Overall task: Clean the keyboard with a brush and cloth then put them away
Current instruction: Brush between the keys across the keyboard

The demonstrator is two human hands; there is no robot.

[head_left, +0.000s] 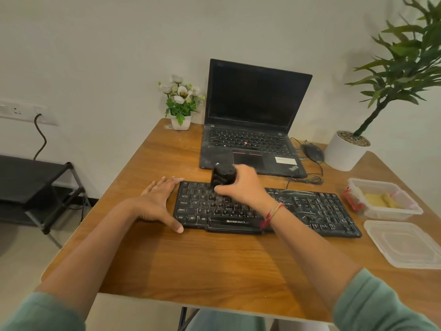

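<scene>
One keyboard [310, 211], right hand [242, 186] gripping brush [223, 176], left hand [157, 201] flat beside it

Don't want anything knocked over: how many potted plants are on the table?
2. A small flowering plant stands at the far edge, left of the laptop; a tall leafy plant stands at the far right. None appears hidden.

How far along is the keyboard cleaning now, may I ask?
Done: the container is open, lid beside it. In hand: the right hand holds the brush on the left of the keyboard; the left hand steadies it. Left: the dusty right keys, wiping with the cloth, packing away.
</scene>
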